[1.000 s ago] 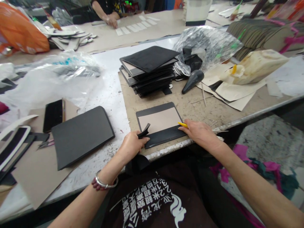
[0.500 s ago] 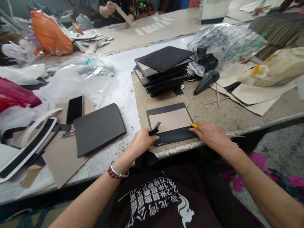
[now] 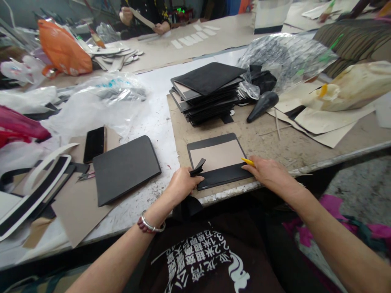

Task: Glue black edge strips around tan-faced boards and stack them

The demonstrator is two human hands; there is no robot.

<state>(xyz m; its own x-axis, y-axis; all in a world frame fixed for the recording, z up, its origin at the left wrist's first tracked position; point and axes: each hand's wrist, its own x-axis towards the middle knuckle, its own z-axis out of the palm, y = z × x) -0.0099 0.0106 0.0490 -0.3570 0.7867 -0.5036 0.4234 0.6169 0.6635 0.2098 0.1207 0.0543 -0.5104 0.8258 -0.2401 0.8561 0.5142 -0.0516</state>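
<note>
Pinching a black strip (image 3: 197, 167), the left hand (image 3: 181, 184) rests beside the black panel (image 3: 214, 156) at the bench (image 3: 269, 143) edge; the right hand (image 3: 269, 173), closed on a yellow tool (image 3: 247, 161), touches the panel's right side.

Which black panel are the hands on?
The nearest, tan-faced panel: left hand pinches a black flap at its corner, right hand, holding a yellow tool, touches its right edge. Plain black panel and stack lie apart.

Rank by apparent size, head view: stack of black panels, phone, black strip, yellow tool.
1. stack of black panels
2. phone
Unsure: black strip in left hand, yellow tool in right hand; both partly hidden, unranked.
</note>
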